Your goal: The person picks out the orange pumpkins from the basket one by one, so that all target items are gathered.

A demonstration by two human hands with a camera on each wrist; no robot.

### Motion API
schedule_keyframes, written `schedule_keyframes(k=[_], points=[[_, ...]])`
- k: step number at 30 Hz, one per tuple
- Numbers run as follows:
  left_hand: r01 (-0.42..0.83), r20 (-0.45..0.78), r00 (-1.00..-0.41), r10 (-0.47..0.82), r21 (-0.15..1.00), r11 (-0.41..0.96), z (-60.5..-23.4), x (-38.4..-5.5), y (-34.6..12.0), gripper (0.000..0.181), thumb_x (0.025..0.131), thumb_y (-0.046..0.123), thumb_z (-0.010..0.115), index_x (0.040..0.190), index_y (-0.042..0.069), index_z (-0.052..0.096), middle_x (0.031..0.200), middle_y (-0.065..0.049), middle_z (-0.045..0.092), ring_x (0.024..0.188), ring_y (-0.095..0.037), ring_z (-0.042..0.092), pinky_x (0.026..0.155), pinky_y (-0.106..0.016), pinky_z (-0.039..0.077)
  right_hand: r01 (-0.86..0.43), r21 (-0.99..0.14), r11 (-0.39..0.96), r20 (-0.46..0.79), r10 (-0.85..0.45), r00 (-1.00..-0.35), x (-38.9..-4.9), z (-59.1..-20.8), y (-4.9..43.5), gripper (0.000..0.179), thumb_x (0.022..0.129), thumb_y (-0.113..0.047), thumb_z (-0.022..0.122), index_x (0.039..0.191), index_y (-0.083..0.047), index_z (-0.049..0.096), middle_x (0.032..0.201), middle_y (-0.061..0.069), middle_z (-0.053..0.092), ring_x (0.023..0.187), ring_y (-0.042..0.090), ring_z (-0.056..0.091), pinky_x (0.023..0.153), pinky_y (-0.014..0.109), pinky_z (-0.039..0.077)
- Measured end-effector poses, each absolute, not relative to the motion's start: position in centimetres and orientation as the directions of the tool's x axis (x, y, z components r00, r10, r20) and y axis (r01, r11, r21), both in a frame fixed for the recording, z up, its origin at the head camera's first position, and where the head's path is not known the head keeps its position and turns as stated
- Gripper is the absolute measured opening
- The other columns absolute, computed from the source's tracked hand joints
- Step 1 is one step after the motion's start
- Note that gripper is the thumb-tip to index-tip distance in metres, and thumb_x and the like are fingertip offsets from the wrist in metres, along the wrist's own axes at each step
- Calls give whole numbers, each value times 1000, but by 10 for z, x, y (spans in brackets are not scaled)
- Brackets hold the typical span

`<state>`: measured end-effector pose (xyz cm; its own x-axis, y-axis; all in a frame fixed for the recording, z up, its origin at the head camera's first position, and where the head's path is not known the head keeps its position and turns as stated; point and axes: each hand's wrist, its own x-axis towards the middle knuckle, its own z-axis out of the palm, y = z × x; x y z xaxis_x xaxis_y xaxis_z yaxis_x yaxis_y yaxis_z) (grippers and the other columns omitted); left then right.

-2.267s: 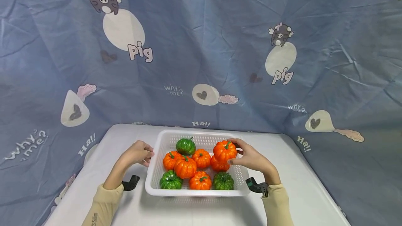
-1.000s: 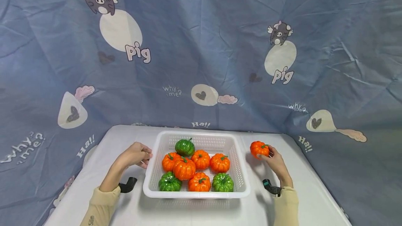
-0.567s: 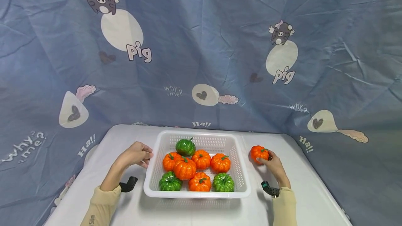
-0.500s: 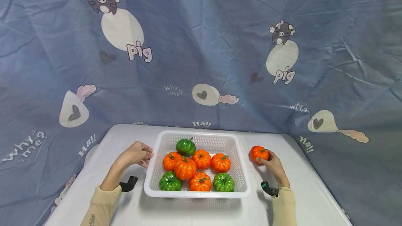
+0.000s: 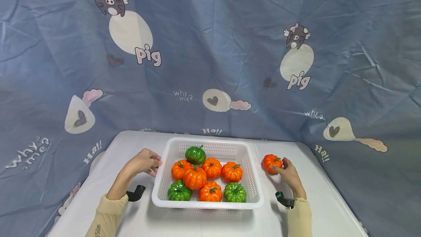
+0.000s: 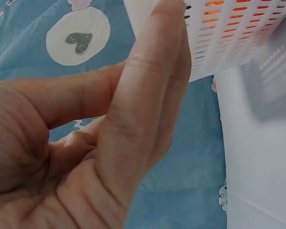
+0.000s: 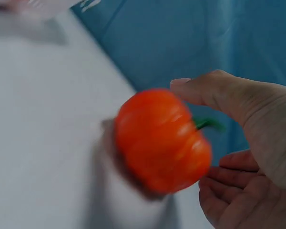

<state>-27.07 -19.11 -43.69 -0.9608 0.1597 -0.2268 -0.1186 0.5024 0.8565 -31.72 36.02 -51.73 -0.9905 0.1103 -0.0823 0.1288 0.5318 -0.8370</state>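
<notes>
A small orange pumpkin [image 5: 272,164] with a green stem stands on the white table, right of the basket. My right hand [image 5: 291,175] is spread around its right side; in the right wrist view a gap shows between the fingers and the pumpkin [image 7: 162,141]. At the left stands a white perforated plastic basket [image 5: 204,204]. My left hand [image 5: 144,162] is at its left rim, and the left wrist view has the extended fingers [image 6: 150,81] right against the basket wall [image 6: 224,43]. Several orange pumpkins [image 5: 232,172] and three green pumpkins [image 5: 235,193] lie in the basket.
The white table [image 5: 184,226] carries the basket near its middle. Blue printed cloth [image 5: 210,65] hangs behind and along both sides. A black wrist camera [image 5: 284,199] is strapped to my right wrist, another camera [image 5: 136,193] to my left.
My right hand has carried the orange pumpkin out of the basket to the right, set it on the table and loosened its fingers from it. The left hand has stayed at the rim.
</notes>
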Motion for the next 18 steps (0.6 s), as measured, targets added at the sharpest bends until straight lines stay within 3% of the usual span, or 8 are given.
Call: schedule_keyframes(k=[8, 18], points=[[-129, -239, -958, 161, 856, 501, -435, -271, -191, 29, 92, -1, 55, 115, -19, 55, 85, -18, 66, 64, -16, 64, 60, -33, 62, -33, -856, 516, 72, 56, -996, -305, -471, 351, 92, 88, -26, 71, 151, 6, 13, 155, 29, 21, 145, 42, 21, 121, 48, 22], [-119, -231, -959, 167, 857, 502, -434, -270, -191, 29, 92, -2, 55, 115, -20, 55, 86, -18, 65, 64, -16, 64, 60, -33, 62, -234, -849, 473, 227, -73, -971, -283, -426, 304, 79, 84, -22, 76, 147, 0, 33, 149, 21, 39, 140, 36, 34, 117, 46, 29]])
